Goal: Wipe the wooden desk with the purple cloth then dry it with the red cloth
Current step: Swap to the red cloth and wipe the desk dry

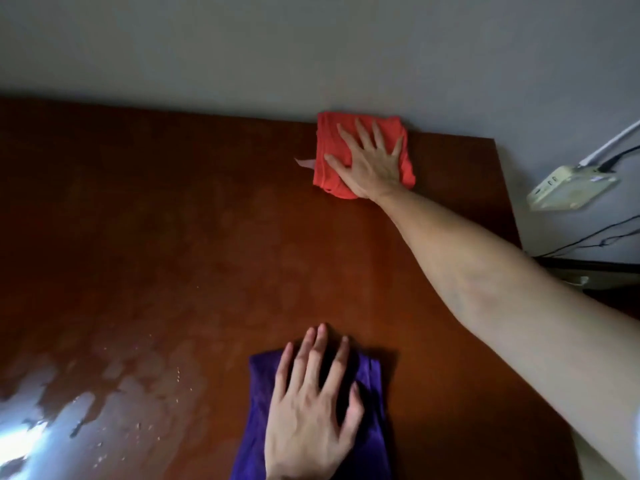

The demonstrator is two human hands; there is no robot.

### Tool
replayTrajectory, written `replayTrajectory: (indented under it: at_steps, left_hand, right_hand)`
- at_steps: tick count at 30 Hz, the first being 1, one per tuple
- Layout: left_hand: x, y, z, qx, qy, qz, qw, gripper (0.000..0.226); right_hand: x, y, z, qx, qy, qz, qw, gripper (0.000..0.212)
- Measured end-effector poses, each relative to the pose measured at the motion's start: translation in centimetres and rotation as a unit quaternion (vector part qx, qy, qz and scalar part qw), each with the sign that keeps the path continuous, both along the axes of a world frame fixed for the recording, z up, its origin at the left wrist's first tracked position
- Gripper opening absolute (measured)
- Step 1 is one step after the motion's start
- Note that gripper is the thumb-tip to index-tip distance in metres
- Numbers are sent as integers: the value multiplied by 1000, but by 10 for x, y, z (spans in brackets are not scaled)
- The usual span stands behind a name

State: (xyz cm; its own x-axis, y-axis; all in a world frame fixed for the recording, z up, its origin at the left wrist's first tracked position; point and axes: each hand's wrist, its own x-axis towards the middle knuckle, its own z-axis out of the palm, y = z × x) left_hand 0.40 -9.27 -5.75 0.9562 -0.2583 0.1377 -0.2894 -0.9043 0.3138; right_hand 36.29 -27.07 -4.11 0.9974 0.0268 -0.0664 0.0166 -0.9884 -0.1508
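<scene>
Both of your hands lie flat on cloths on the desk (173,220).

From the head camera: your right hand (372,161) reaches to the far edge of the desk, near its far right corner, and lies palm down with fingers spread on the folded red cloth (325,168), which sits right against the wall (311,46). Your left hand (311,407) is at the near edge, fingers spread and flat on the purple cloth (372,424), gripping nothing. The two cloths are well apart. Wet patches (69,410) and small drops shine near the near left corner. Past the right edge of the desk, a pale power strip (568,190) with cables hangs by the wall.
</scene>
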Motion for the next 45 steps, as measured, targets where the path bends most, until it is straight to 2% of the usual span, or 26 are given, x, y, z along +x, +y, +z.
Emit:
replayTrajectory:
  at_steps: [4, 9, 11, 13, 16, 19, 23, 27, 32, 38, 45]
  left_hand:
    - [-2, 1, 3, 7, 15, -12, 1000, 61]
    - [2, 2, 12, -6, 45, -15, 999, 58]
    - [1, 3, 14, -37, 45, -10, 998, 55]
    - [-1, 10, 22, -103, 27, -5, 994, 50]
    - [9, 38, 42, -163, -5, 34, 986, 43]
    - [32, 92, 50, -130, 21, 114, 985, 44]
    - [74, 192, 32, -25, 79, 175, 981, 54]
    - [85, 250, 8, 44, 96, 150, 983, 59]
    - [83, 251, 2, 50, 86, 134, 986, 56]
    - [84, 252, -2, 61, 77, 126, 987, 56]
    - [84, 252, 0, 47, 71, 116, 990, 55]
  right_hand:
    - [-22, 0, 0, -24, -4, 14, 1000, 75]
    - [-108, 11, 1, -22, -5, 28, 999, 84]
    - [-151, 11, 2, -25, 2, 45, 999, 85]
    - [-198, 11, 0, -23, -1, 51, 998, 83]
    - [-259, 18, -7, -40, -18, 63, 997, 82]
    - [-283, 22, -9, -36, -5, 66, 997, 84]
    - [-268, 22, -9, -59, 20, 80, 995, 88]
    - [-236, 25, -11, -60, 8, 111, 992, 87]
    - [-130, 44, -6, -43, 2, 159, 986, 86]
    - [7, 104, 8, -16, 19, 41, 999, 82]
    - [11, 118, 9, -21, 29, 26, 999, 78]
